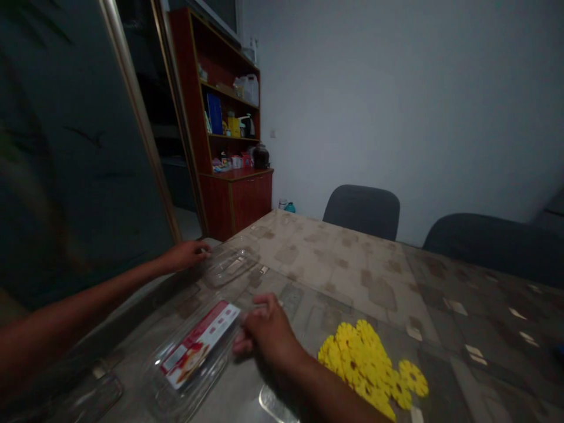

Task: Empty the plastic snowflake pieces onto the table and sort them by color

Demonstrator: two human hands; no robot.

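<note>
My left hand reaches to the far left edge of the table, its fingers closed at the rim of a clear plastic container. My right hand hovers over the table with its fingers loosely bent and apart, and nothing shows in them. Just left of it lies a second clear plastic container with a red and white printed label. Right of my right forearm is a heap of yellow flower-shaped pieces. Slight blur softens my right fingers.
Another clear plastic container lies at the near left. A shiny-edged object is partly hidden by my right forearm. The patterned tabletop stretches to two grey chairs. A red-brown cabinet stands beyond the far corner.
</note>
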